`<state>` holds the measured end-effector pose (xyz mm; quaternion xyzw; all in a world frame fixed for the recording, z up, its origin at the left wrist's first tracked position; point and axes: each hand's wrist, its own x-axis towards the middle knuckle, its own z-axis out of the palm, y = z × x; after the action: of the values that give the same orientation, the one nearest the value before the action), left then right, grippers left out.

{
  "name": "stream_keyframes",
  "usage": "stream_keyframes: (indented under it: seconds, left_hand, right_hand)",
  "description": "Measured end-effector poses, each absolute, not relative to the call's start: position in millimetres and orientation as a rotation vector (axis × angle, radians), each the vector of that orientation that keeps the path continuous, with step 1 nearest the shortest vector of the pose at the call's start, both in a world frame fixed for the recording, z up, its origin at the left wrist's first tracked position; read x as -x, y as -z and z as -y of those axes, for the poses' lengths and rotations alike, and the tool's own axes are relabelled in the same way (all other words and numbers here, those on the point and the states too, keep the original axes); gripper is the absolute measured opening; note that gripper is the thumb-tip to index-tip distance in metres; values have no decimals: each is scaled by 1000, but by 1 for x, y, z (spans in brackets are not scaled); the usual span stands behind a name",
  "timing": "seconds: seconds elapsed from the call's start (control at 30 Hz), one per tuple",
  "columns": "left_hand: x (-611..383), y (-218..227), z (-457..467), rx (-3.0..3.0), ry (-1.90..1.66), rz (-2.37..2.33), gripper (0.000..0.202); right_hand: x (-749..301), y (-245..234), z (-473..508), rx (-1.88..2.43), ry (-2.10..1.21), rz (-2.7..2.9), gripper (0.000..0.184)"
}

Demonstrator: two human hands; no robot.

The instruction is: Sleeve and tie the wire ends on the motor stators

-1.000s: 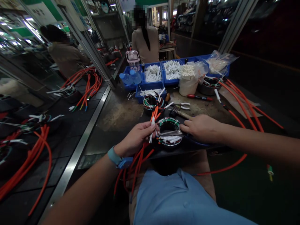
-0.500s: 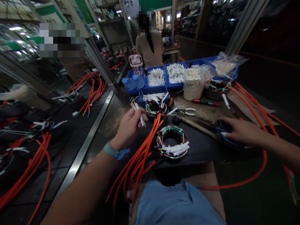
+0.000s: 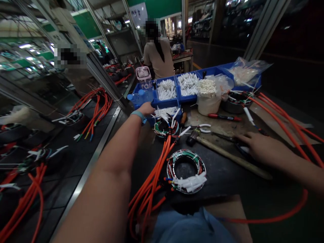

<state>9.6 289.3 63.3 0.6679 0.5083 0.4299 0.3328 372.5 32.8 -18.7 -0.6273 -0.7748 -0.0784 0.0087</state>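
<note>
Where the dark table (image 3: pixel 217 182) has its near edge: wire ring (image 3: pixel 201 168) lies flat.
Blue tray (image 3: pixel 151 120): thin white sticks (image 3: pixel 167 111) inside.
Left hand (image 3: pixel 146 109): at that tray; can't tell if fingers pinch anything.
Right hand (image 3: pixel 256 145): on scissors (image 3: pixel 224 136); too blurry to tell its grip.

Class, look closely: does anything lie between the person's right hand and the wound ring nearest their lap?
Yes. The hammer's wooden handle lies slantwise between the right hand and the wound ring. A low, straight path to the ring would probably cross it.
</note>
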Motion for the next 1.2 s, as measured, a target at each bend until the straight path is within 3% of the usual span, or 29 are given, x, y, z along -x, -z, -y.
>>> stream_keyframes:
  seconds: [0.07, 0.17, 0.3, 0.4, 0.47, 0.6, 0.77, 1.0, 1.1, 1.2]
  left_hand:
    - [-6, -67, -264, -1825, -1117, -1313, 1]
    - [5, -72, -195, -1979, -1114, -1218, 16]
    - [27, -59, -84, -2213, -877, -983, 20]
    - [39, -30, -33, -2469, -592, -955, 79]
    - [40, -8, -18, -2588, -548, -1019, 104]
    - [37, 17, -9, -2642, -681, -1302, 99]
    - [54, 5, -7, -2765, -493, -1437, 99]
    - [66, 4, -2, -2794, -410, -1474, 96]
    - [65, 9, 1, -2818, -423, -1462, 96]
    - [67, 14, 3, -2852, -465, -1459, 95]
  right_hand:
    - [-349, 11, -30, 2009, 311, 2464, 43]
    - [-307, 7, -27, 1948, 171, 2469, 48]
    - [-274, 18, -33, 2023, 124, 2500, 53]
    - [-277, 20, -37, 2090, 63, 2466, 46]
    - [-283, 18, -31, 2058, -20, 2388, 43]
    - [-281, 11, 8, 1880, -397, 2023, 35]
    - [-243, -8, 63, 1624, -1054, 1703, 43]
    - [-208, -31, 59, 1580, -758, 1884, 48]
    - [-201, -44, 45, 1667, -822, 2129, 56]
    - [-199, -58, 37, 1521, -879, 2180, 53]
